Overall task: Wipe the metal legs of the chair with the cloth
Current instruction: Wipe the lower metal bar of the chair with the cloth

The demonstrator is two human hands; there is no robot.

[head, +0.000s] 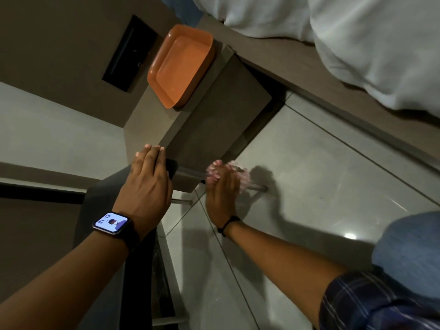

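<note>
The right hand point(220, 194) is gripping the pink cloth point(240, 178) around the chair's metal leg point(256, 186), just above the floor. The left hand point(147, 177) is lying open-fingered on the chair seat point(104, 201), steadying it. If that bracing slackens, the chair may skid across the glossy tiles.

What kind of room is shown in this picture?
Probably a bedroom: white bedding on a brown wooden bed frame, a brown bedside cabinet with an orange plastic tray, glossy floor tiles.
</note>
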